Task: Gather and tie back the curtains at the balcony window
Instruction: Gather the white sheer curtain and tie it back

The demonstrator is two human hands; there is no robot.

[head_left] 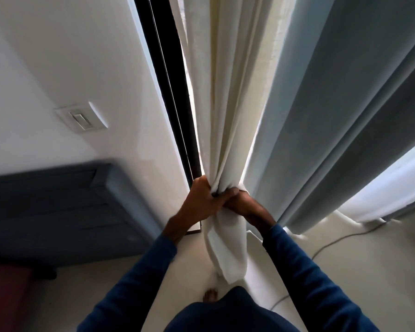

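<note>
A cream white curtain [223, 111] hangs beside the dark window frame [171, 92], bunched into a narrow bundle at waist height. My left hand [203, 200] grips the bundle from the left, thumb across the front. My right hand [243, 203] wraps around it from the right, partly hidden behind the fabric and my left thumb. Below the hands the curtain's tail [228, 255] hangs loose to the floor. A blue-grey curtain [333, 121] hangs in folds just to the right, ungathered. No tie-back is visible.
A light switch [80, 119] sits on the white wall at left. A dark grey headboard or cabinet [58, 212] stands lower left. A white cable [338, 240] trails on the pale floor at right. My bare foot [210, 295] is below the curtain.
</note>
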